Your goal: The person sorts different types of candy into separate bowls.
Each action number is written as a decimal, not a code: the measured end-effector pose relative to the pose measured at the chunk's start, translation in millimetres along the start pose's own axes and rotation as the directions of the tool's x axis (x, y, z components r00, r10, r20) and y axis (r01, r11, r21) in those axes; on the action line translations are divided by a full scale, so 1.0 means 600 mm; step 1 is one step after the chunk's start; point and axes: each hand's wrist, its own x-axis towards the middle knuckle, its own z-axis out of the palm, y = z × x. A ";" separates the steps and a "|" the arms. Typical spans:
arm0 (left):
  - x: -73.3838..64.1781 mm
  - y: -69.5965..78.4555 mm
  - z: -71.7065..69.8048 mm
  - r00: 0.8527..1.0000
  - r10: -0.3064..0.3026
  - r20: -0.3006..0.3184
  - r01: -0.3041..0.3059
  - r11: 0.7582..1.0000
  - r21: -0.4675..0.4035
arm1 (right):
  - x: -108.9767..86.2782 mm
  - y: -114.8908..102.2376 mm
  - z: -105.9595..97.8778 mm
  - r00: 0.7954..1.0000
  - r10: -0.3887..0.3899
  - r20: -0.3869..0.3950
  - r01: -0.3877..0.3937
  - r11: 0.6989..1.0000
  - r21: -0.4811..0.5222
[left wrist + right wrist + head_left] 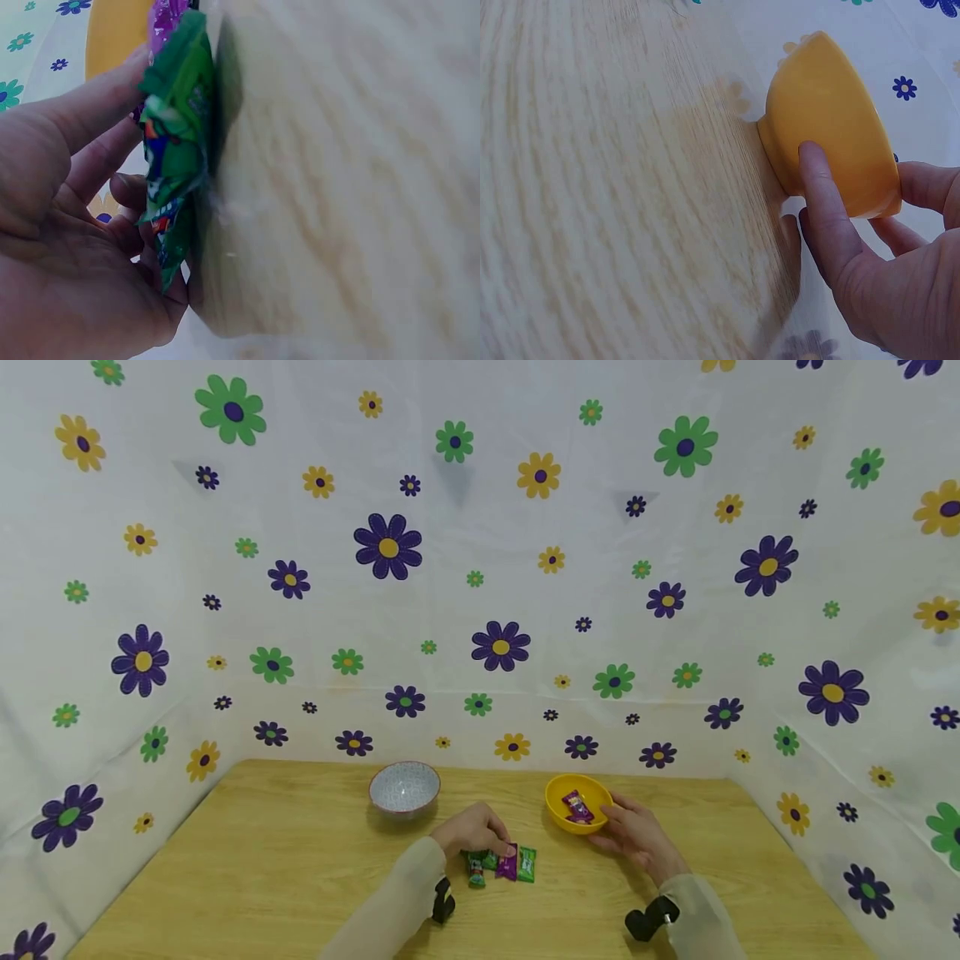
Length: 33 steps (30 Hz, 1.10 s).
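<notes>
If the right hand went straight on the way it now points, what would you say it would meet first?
The yellow bowl: the right hand touches its side, so going straight on would probably nudge it first.

The plain bowl (557, 807) right of centre is yellow, the wrappers (575, 804) inside it purple; the printed bowl (405, 787) left of centre is pale grey with a red rim. Lower centre, loose packets (527, 865) are green and purple. The bench (300, 852) is yellowish wood grain, the cloth (450, 610) white with green, yellow and purple flowers (501, 647).
</notes>
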 end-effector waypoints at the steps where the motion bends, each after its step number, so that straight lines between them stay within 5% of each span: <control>1: 0.001 -0.001 -0.001 1.000 0.002 0.001 -0.002 1.000 0.000 | 0.000 -0.001 0.000 1.000 0.000 -0.004 0.000 1.000 0.003; 20: 0.003 -0.003 -0.020 0.992 -0.113 -0.053 0.105 0.986 -0.125 | -0.001 0.002 0.002 1.000 -0.002 0.020 0.001 0.999 0.032; 33: 0.024 0.021 -0.001 0.979 -0.081 -0.188 0.032 0.968 -0.249 | 0.001 0.003 0.001 1.000 0.005 -0.016 -0.005 0.999 0.035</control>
